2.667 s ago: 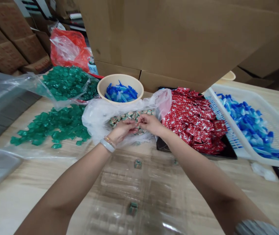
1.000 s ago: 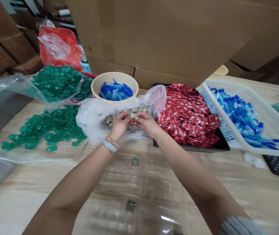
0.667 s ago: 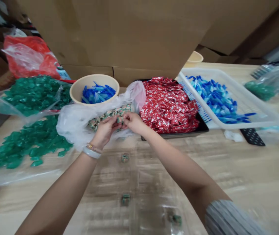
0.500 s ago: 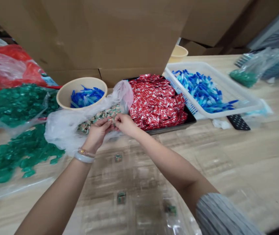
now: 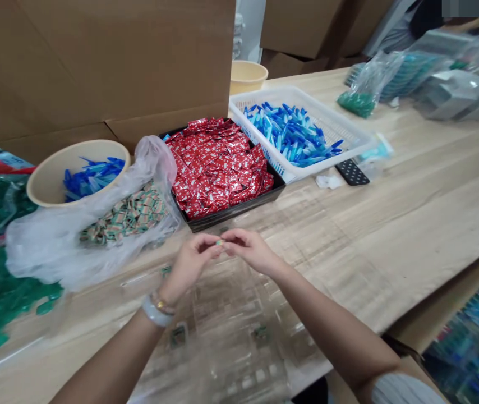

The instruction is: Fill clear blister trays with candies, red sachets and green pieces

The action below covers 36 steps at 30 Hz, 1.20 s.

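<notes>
My left hand [image 5: 193,258] and my right hand [image 5: 250,249] meet fingertip to fingertip above the table. Both are closed in a pinch around a tiny green-and-yellowish piece [image 5: 219,242], mostly hidden by the fingers. Below them lie clear plastic trays [image 5: 231,331], hard to make out against the wood. A few small green-framed pieces sit in these, one [image 5: 178,335] near my left wrist and another [image 5: 260,333] under my right forearm. Left of my hands, an open filmy plastic bag [image 5: 50,241] holds many small green-and-beige pieces [image 5: 132,216].
Behind my hands is a black box [image 5: 235,205] of red printed packets [image 5: 218,165]. A white basket [image 5: 361,134] and a cream bowl [image 5: 40,188] hold blue pieces. Green translucent pieces [image 5: 12,297] spread at left. A dark dotted object [image 5: 352,173] lies by the basket.
Both hands have left the bag of small pieces and moved right and nearer, over the clear trays, with a tiny piece between the fingertips. The view has turned right.
</notes>
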Available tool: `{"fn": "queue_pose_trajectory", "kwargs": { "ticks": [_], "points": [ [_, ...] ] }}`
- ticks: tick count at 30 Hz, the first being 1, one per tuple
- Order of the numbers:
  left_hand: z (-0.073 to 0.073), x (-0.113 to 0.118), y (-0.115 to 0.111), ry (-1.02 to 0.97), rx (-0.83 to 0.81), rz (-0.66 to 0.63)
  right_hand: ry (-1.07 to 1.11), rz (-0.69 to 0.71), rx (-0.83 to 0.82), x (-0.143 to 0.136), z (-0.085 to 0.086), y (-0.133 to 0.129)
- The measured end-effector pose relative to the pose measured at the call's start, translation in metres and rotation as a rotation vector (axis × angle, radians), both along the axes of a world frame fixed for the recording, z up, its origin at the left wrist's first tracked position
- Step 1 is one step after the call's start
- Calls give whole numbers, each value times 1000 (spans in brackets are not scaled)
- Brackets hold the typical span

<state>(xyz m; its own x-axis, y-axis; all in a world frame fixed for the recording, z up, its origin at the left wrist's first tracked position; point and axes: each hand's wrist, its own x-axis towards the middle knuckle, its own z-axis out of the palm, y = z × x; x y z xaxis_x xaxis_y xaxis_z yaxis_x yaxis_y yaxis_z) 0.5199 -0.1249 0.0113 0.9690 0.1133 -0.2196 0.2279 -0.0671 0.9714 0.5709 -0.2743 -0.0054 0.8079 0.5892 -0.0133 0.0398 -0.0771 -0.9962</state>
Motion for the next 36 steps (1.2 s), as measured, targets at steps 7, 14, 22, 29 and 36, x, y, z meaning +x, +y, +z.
{"fn": "queue_pose_trajectory", "kwargs": {
  "ticks": [7,14,22,29,36],
  "points": [
    [-20,37,-76,57,-280,-11,-307,-259,-229,14,-11,-69],
    [-20,52,-99,127,-623,50,-380,-522,-282,17,-8,-73],
    [-24,66,-109,110,-634,25,-273,-548,-187,38,-20,-87],
    [-37,92,-125,-29,-412,-57,-161,-256,-167,73,-22,-112],
    [-46,101,-124,-241,307,-44,-414,-356,-443,113,-29,-127]
  ]
}}
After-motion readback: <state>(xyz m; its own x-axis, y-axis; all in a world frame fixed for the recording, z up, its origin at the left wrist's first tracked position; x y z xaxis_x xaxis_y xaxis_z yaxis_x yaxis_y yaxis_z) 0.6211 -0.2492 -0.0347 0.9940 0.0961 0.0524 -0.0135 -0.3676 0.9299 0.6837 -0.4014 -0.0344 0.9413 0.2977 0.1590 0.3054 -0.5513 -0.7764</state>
